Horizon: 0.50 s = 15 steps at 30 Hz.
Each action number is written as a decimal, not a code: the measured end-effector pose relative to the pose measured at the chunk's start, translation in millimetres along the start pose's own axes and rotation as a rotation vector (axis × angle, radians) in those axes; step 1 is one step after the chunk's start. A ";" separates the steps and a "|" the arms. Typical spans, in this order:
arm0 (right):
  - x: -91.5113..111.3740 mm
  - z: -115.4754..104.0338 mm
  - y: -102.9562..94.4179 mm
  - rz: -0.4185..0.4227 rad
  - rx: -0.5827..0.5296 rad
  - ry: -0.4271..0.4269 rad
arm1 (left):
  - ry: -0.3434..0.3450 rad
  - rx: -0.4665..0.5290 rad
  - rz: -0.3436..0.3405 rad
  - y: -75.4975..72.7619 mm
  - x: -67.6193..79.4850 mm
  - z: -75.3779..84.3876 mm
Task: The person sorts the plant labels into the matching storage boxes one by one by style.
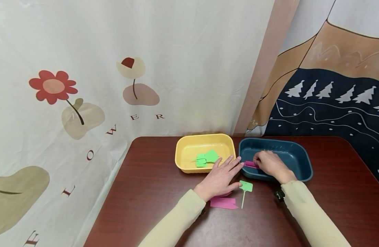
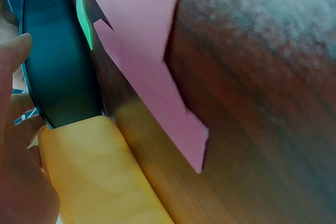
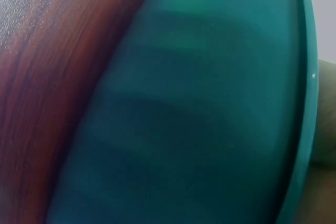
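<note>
My right hand [image 1: 271, 165] reaches into the dark blue basin [image 1: 296, 145], fingers curled at the end of a pink paper tag [image 1: 250, 164], which it appears to pinch. In the right wrist view the blue wall [image 3: 210, 103] hides most of that hand. My left hand [image 1: 219, 180] is spread with straight fingers above the table, its fingertips near the gap between the two basins. Beneath and beside it lie pink tags [image 1: 223, 203] with pointed and notched ends. A green T-shaped plant label [image 1: 246, 186] lies by the left thumb.
A yellow basin [image 1: 183, 169] stands left of the blue one, holding several green labels [image 1: 208, 157]. Both basins are at the back of the brown table [image 1: 140, 192]. Behind the table hangs a printed curtain [image 1: 192, 68].
</note>
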State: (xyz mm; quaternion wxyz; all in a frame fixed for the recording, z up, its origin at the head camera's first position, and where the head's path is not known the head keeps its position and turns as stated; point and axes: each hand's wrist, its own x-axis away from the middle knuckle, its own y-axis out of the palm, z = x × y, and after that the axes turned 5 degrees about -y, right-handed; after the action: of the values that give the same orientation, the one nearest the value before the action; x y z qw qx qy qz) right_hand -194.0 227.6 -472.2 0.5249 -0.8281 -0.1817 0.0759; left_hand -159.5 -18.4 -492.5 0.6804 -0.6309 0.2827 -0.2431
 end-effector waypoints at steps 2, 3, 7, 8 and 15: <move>-0.3 0.4 0.2 -0.003 -0.004 0.007 | 0.000 0.002 0.000 0.0 -0.2 0.1; 0.0 0.5 0.1 -0.004 -0.005 0.007 | 0.001 0.002 0.001 0.0 -0.2 0.2; 0.2 0.7 0.3 -0.006 0.003 0.021 | 0.002 -0.003 0.002 0.2 -0.8 0.3; 0.5 0.4 0.2 -0.003 0.009 0.024 | 0.002 -0.004 0.002 0.2 -0.8 0.3; 8.3 -4.6 -3.7 0.069 0.037 0.049 | 0.003 -0.014 -0.005 -1.1 0.1 -0.1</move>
State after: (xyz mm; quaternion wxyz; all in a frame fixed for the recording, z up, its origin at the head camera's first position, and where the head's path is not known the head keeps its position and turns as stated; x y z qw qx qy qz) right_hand -185.7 228.4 -466.4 0.5415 -0.8256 -0.1385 0.0771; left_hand -159.5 -18.7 -491.4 0.6749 -0.6360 0.2837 -0.2440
